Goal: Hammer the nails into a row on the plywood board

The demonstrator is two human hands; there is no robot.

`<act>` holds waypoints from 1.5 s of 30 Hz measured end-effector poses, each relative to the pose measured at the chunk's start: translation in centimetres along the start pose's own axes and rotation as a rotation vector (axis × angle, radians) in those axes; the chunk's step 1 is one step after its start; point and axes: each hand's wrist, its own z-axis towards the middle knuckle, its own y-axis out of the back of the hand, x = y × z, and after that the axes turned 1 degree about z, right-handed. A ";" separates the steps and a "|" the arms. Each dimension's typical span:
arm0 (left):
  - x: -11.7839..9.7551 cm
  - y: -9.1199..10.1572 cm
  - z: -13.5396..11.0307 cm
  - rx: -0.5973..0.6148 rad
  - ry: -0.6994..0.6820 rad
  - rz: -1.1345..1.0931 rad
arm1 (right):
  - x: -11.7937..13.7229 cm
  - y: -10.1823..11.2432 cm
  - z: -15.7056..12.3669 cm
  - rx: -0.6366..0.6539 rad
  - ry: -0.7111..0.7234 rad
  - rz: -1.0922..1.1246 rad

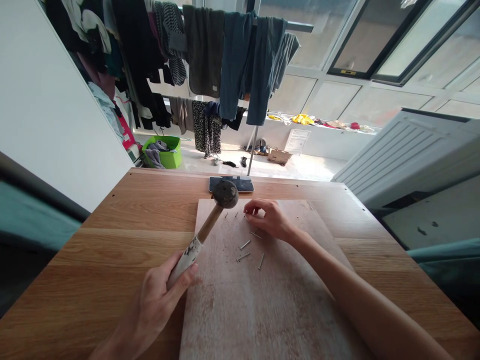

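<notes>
My left hand (161,290) is wrapped round the pale, worn handle of a mallet (225,194) with a dark rounded head. The head is raised over the far left part of a wooden board (232,310). Near the board's far edge, my right hand (268,217) pinches a nail (245,215), mostly hidden by the fingertips. To its left two nails (236,214) stand upright in the board. Several loose nails (245,245) lie on the board just below my right hand.
The board rests on a wooden table (142,240). A phone (240,184) lies by the table's far edge, behind the mallet head. Beyond stand a rack of hanging clothes (236,65) and a green basket (172,156) of laundry. A white cabinet (405,145) is at the right.
</notes>
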 end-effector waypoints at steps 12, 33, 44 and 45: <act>-2.2 0.5 0.8 0.130 0.006 0.115 | 0.1 0.9 -0.4 0.042 -0.015 -0.045; -2.1 0.2 2.2 0.050 0.017 0.063 | 4.1 4.2 -0.4 0.421 0.061 -0.502; -1.9 0.4 2.2 0.026 0.022 0.082 | 2.0 4.4 0.2 0.304 -0.016 -0.408; -1.9 0.4 2.2 0.030 0.024 0.078 | 2.1 4.5 0.2 0.311 -0.012 -0.407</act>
